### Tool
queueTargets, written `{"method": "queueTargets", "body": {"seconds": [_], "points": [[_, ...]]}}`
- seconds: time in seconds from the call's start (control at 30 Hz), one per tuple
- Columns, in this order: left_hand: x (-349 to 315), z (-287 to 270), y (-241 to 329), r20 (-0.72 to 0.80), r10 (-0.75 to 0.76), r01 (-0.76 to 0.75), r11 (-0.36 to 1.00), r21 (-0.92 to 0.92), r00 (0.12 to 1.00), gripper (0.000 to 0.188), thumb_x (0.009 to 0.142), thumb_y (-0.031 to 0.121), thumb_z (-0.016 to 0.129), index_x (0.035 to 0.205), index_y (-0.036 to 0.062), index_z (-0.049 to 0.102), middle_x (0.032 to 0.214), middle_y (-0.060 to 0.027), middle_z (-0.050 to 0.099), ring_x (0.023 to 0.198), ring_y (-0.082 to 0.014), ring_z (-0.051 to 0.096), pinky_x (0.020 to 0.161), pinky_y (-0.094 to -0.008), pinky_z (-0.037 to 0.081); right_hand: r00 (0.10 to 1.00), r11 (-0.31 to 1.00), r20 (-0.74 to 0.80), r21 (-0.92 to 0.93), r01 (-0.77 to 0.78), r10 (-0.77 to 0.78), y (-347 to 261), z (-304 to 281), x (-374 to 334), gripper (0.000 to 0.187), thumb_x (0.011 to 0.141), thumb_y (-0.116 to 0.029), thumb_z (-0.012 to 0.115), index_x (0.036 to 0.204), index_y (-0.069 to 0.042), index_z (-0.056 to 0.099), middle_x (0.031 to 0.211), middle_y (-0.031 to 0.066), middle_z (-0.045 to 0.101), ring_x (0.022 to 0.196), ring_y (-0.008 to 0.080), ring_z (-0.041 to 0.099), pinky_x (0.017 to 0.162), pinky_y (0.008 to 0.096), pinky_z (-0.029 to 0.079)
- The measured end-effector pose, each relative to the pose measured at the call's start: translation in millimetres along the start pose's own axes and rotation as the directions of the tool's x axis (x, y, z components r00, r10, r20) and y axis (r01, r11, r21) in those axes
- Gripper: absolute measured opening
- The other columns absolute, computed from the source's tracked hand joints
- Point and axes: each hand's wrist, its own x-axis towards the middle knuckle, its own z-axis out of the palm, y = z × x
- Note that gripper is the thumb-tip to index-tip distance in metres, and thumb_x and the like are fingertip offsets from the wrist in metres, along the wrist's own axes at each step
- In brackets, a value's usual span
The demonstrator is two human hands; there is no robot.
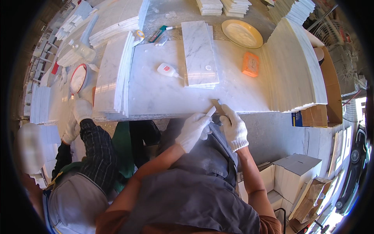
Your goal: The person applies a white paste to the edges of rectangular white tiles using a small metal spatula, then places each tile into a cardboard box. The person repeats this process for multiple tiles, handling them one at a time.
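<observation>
My left hand (194, 132), in a white knit glove, grips a short white stick-like piece (211, 111) whose kind I cannot make out. My right hand (234, 129), gloved the same way, is closed on a flat grey-brown blade-like scraper (217, 105). The blade's end is beside the white piece; whether they touch is unclear. Both hands are close together at the table's front edge, above my grey apron. Beyond them, marble tiles (197, 52) lie stacked on the marble-topped table (156, 97). A white glue bottle (168, 70) lies left of that stack.
Tall tile stacks flank me, left (110, 74) and right (294, 66). An orange block (250, 64) and a yellow-rimmed bowl of white powder (242, 33) stand right. A green-handled cutter (158, 34) and yellow tape (139, 35) lie behind. A gloved co-worker (78, 195) is close on my left.
</observation>
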Motion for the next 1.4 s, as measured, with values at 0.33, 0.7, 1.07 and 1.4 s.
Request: {"method": "queueTargets", "body": {"seconds": [0.33, 0.7, 1.07, 1.4], "points": [[-3, 6, 0, -0.117, 0.017, -0.006, 0.996, 0.090, 0.993, 0.027, 0.108, 0.025, 0.066, 0.117, -0.0003, 0.069, 0.085, -0.0076, 0.068, 0.063, -0.0124, 0.063, 0.054, -0.0259, 0.051, 0.979, 0.991, 0.151, 0.013, 0.136, -0.136, -17, 6, -11, 0.041, 0.098, -0.012, 0.066, 0.138, -0.007, 0.070, 0.111, 0.0230, 0.076, 0.101, 0.0372, 0.075, 0.089, 0.0428, 0.058], [-1, 7, -1, -0.095, 0.055, -0.050, 0.997, 0.055, 0.994, 0.023, 0.107, 0.022, 0.067, 0.114, -0.0003, 0.069, 0.080, -0.0067, 0.067, 0.060, -0.0104, 0.059, 0.051, -0.0269, 0.048, 0.991, 0.995, 0.117, -0.061, 0.073, -0.066, -27, -4, 3, 0.042, 0.098, -0.018, 0.069, 0.137, -0.004, 0.071, 0.099, 0.0217, 0.076, 0.093, 0.0349, 0.075, 0.085, 0.0425, 0.058], [0, 7, -1, -0.121, 0.090, -0.084, 0.995, 0.053, 0.989, 0.022, 0.107, 0.022, 0.067, 0.112, 0.0005, 0.070, 0.082, -0.0061, 0.067, 0.061, -0.0104, 0.058, 0.052, -0.0274, 0.049, 0.999, 0.987, 0.046, -0.157, 0.029, -0.022, -21, -9, 12, 0.039, 0.097, -0.016, 0.069, 0.135, -0.011, 0.073, 0.104, 0.0237, 0.075, 0.095, 0.0404, 0.074, 0.087, 0.0443, 0.058], [2, 6, 2, -0.134, 0.080, -0.070, 0.995, 0.077, 0.988, 0.023, 0.107, 0.023, 0.067, 0.113, 0.0014, 0.071, 0.083, -0.0073, 0.067, 0.063, -0.0113, 0.060, 0.054, -0.0278, 0.050, 0.961, 0.979, 0.253, -0.138, 0.150, -0.112, -20, -13, 16, 0.041, 0.099, -0.019, 0.066, 0.138, -0.009, 0.071, 0.102, 0.0240, 0.074, 0.096, 0.0387, 0.074, 0.085, 0.0423, 0.057]]}}
